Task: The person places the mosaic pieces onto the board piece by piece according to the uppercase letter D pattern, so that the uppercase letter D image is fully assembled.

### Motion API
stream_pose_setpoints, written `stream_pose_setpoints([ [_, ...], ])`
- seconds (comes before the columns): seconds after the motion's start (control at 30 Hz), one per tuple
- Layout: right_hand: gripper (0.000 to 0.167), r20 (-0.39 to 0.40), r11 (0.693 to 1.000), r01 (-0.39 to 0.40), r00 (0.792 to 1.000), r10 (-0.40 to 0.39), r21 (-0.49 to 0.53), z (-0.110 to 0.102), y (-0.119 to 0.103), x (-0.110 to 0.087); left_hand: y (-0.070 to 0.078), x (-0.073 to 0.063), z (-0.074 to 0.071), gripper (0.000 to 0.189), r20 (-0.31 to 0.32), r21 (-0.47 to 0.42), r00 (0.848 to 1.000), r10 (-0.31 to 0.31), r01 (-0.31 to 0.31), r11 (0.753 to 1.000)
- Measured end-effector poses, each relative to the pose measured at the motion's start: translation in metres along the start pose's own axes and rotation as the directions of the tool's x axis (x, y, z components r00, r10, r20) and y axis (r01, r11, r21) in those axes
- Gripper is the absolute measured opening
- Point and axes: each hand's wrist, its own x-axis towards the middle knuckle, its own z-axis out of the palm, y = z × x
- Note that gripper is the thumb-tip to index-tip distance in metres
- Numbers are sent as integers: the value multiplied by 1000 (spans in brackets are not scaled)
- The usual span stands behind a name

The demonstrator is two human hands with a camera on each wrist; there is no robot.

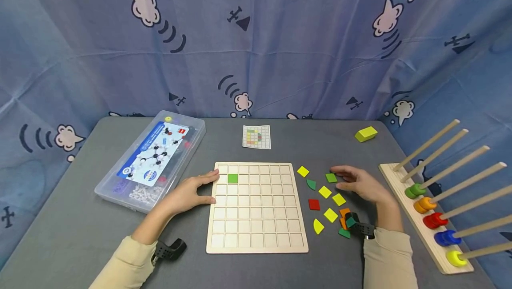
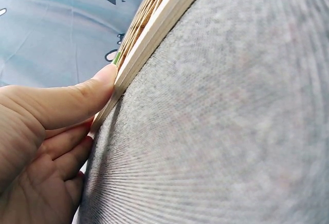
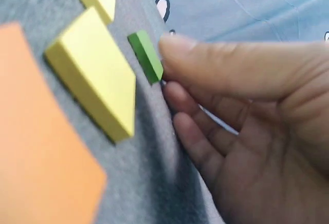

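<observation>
A wooden grid board (image 1: pixel 258 209) lies on the grey table, with one green square block (image 1: pixel 233 178) in a cell of its upper row. My left hand (image 1: pixel 191 193) rests at the board's left edge, its thumb and fingers touching the rim; the left wrist view shows the thumb (image 2: pixel 87 98) against the wooden side. On the right, my right hand (image 1: pixel 362 184) is beside another green square block (image 1: pixel 331 178), which lies flat on the table. Thumb and forefinger reach to that block's edge in the right wrist view; whether they touch it I cannot tell.
Yellow squares (image 1: pixel 330 215), a red square (image 1: pixel 314 204), orange pieces and green curved pieces lie right of the board. A pattern card (image 1: pixel 256 137) sits behind it. A clear plastic case (image 1: pixel 152 160) stands left, a peg rack (image 1: pixel 426 218) right, a yellow block (image 1: pixel 366 134) far right.
</observation>
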Motion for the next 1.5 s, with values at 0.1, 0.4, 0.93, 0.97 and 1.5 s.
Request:
stream_pose_setpoints([
  [0.1,49,-25,1000,7,1000,-7,-23,3,4,2,0,0,0,73,0,2,1000,-1,1,1000],
  [0.4,33,-125,998,-9,992,1,-63,12,2,6,-2,0,1,75,7,7,1000,-10,10,1000],
  [0.93,34,-125,998,-62,990,59,-22,8,-4,8,-1,0,2,74,12,-4,1000,-10,10,1000],
  [0.97,34,-128,998,-55,990,52,-19,8,-6,8,-1,0,1,74,13,-3,1000,-11,11,1000],
  [1.5,37,-140,999,23,990,-19,31,5,-55,-1,-2,0,0,74,6,10,1000,-5,5,1000],
])
